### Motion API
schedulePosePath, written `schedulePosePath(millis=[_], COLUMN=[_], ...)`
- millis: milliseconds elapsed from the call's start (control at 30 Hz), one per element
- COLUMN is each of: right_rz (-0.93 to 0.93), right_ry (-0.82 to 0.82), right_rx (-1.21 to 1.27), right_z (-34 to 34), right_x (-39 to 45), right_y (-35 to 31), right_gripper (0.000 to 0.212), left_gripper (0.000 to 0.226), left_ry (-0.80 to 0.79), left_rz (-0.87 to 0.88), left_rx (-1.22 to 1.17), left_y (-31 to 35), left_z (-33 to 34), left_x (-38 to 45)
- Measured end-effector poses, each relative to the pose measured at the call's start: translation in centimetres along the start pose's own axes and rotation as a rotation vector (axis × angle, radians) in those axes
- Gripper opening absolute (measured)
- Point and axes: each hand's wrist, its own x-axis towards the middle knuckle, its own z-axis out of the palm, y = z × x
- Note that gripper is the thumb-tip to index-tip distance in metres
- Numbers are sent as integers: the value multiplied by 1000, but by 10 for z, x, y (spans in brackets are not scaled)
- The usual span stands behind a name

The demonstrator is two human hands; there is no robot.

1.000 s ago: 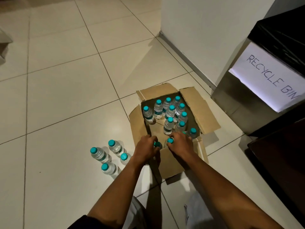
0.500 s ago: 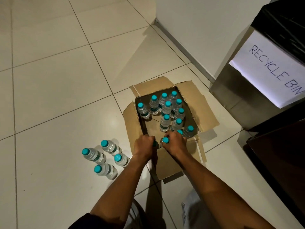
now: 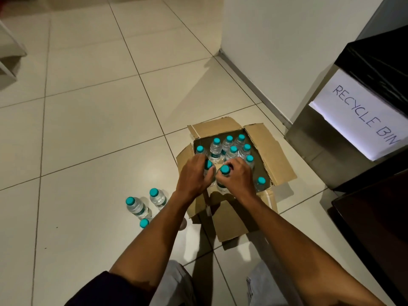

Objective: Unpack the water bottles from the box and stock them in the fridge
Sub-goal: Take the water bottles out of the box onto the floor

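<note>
Each hand wrapped round one teal-capped bottle over the open cardboard box [image 3: 273,151]: left hand [image 3: 194,175], right hand [image 3: 237,177]; best lifted straight up, clear of upright neighbours. Then set beside the floor bottles [image 3: 138,206]; fridge unseen.

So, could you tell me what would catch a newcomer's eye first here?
Probably the open cardboard box of teal-capped bottles on the tiled floor, where the left hand and right hand each grip one. Next, the "RECYCLE BIN" sign at right.
</note>
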Motion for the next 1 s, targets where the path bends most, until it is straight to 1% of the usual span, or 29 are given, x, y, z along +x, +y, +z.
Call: schedulePosePath(millis=[100,200,367,533,667,800,1000], right_rz=[-57,-129,-132,-157,-200,-117,-60], right_ry=[25,41,-19,-81,-158,-292,-431], right_rx=[25,52,101,112,70,37,-52], right_z=[-7,-6,20,64,105,139,178], right_x=[12,21,36,49,47,43,31], right_y=[-27,-52,-83,-99,-99,-96,-81], right_gripper=[32,33,33,30,34,35,36], left_gripper=[27,24,24,24,25,26,29], left_ry=[93,124,130,86,48,14,-115], left_rz=[15,30,-116,-256,-322,-401,-480], left_rx=[-3,51,113,164,209,224,271], left_y=[-4,-16,-52,-103,-140,-173,-208], left_z=[-26,-49,-82,-103,-111,-108,-86], left_x=[7,7,1,-18,-32,-41,-52])
